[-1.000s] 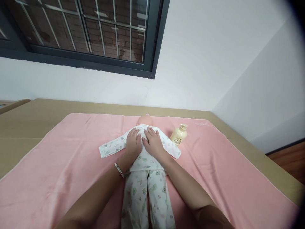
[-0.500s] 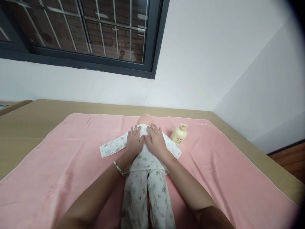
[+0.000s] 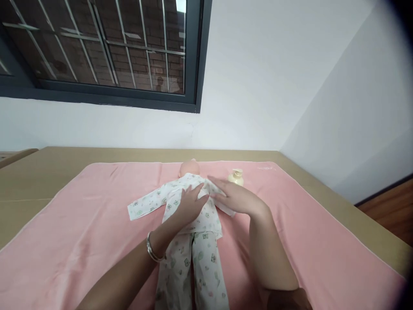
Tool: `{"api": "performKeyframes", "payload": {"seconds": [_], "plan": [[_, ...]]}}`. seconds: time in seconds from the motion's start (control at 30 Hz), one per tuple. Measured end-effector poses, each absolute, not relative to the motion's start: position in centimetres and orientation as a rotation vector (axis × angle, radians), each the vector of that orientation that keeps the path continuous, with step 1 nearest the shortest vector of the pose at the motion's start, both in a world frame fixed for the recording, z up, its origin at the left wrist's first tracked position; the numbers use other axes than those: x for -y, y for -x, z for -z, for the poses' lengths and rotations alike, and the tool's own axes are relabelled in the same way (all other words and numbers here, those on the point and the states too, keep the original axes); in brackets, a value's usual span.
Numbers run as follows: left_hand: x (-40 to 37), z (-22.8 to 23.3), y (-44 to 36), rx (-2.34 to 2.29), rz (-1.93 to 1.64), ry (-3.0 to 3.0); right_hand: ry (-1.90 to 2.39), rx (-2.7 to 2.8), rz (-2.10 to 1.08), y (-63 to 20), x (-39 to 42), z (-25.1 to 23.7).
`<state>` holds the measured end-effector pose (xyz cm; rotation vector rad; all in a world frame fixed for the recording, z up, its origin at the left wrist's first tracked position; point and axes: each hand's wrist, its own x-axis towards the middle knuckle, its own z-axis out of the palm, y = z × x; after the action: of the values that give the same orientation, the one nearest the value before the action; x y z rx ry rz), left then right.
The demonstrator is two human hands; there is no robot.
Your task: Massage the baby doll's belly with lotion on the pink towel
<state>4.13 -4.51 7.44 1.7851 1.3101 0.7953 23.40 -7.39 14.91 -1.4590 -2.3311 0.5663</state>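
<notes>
Doll: a baby doll (image 3: 193, 215) in white printed pyjamas lies on its back along the middle of the pink towel, head (image 3: 188, 168) toward the wall, legs toward the person.
Doll's sleeve: the one on the person's left (image 3: 145, 204) is spread flat on the towel, out to the side; the other is under the right hand.
Left hand (image 3: 190, 204): flat on the doll's chest, fingers stretched out and slightly apart, palm down, gripping nothing. A metal bangle (image 3: 151, 252) sits on that wrist.
Right hand (image 3: 235, 198): open, fingers extended, lying on the doll's far shoulder and sleeve, fingertips close to the left hand's; it clasps nothing.
Bottle: a cream pump bottle (image 3: 236, 177) stands just beyond the right hand, partly hidden by it, near the doll's head.
Pink towel (image 3: 80, 224): broad bare stretches lie on both sides of the doll; its far edge runs just behind the doll's head.
Desk: the tan surface (image 3: 38, 172) shows as a border beyond the towel at left, back and right.
Surroundings: white wall (image 3: 258, 86) and a barred window (image 3: 97, 43) behind the far edge.
</notes>
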Motion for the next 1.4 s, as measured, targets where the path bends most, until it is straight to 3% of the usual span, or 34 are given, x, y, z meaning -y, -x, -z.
{"api": "performKeyframes", "payload": {"seconds": [0.17,0.4,0.87,1.1,1.27,1.4], "plan": [[3.4,-11.2,-8.0,-0.639,-0.710,-0.904,1.694,1.901,-0.228,-26.9,7.0,-16.1],[-1.8,-11.6,-12.8,-0.574,-0.906,-0.231,1.659,1.880,-0.351,-27.9,4.4,-14.9],[-1.8,-10.2,-13.1,-0.576,-0.740,-0.288,1.955,1.782,-0.145,-27.0,3.2,-14.0],[2.7,-10.1,-7.3,-0.563,-0.609,-0.488,1.534,1.829,-0.132,-23.9,4.4,-14.1],[5.2,-13.6,-3.5,-0.557,-0.697,-0.649,1.238,2.204,-0.171,-18.7,6.1,-13.5],[7.0,-16.1,-1.1,-0.555,-0.747,-0.760,1.282,2.259,0.043,-15.3,8.2,-13.2]]}}
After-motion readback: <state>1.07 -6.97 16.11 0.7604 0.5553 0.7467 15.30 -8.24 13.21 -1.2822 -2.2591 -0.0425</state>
